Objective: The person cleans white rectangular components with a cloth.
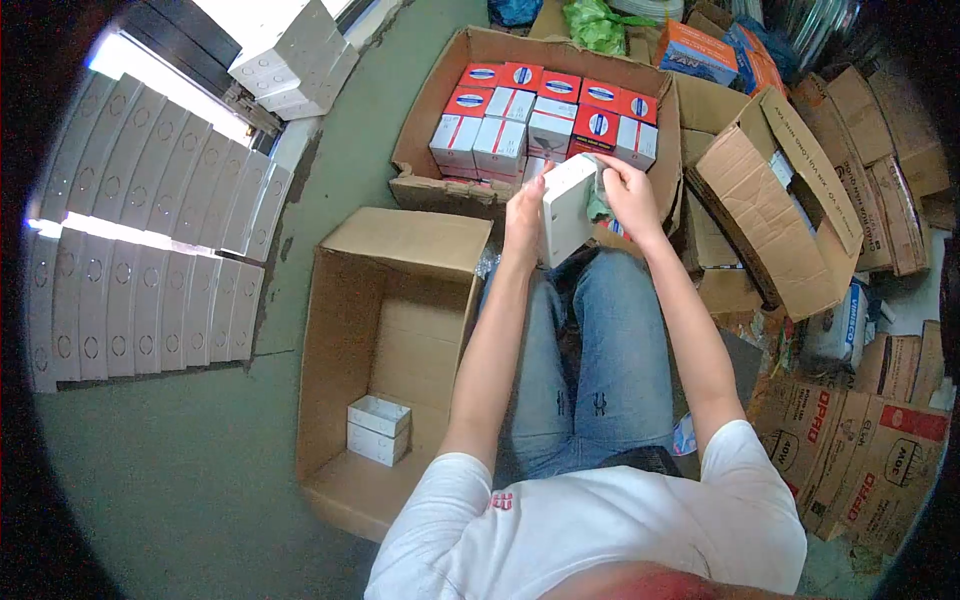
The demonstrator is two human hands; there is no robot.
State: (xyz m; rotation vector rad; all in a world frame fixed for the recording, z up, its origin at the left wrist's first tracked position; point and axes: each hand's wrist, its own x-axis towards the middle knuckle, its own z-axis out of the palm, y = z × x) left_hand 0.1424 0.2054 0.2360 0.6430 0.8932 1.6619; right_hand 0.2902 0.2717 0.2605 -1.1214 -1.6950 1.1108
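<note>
Above my knees, my left hand (pixel 524 222) grips the left side of a white plastic electrical box (pixel 567 212), which is held tilted. On its other side, my right hand (pixel 630 198) has its fingers closed on a grey-green cloth (pixel 599 206) that touches the box. Just beyond both hands stands an open carton (pixel 415 182) with several red-and-white small boxes (pixel 500 143) packed inside. To my left, another open carton (pixel 340 330) has a small stack of white electrical boxes (pixel 378 430) in its lower corner.
Long rows of white boxes (pixel 150 290) stand on the floor at far left, with more white boxes (pixel 295 65) stacked by the doorway. Open and flattened cartons (pixel 780 210) crowd my right side. A green plastic bag (pixel 597 25) lies behind the packed carton.
</note>
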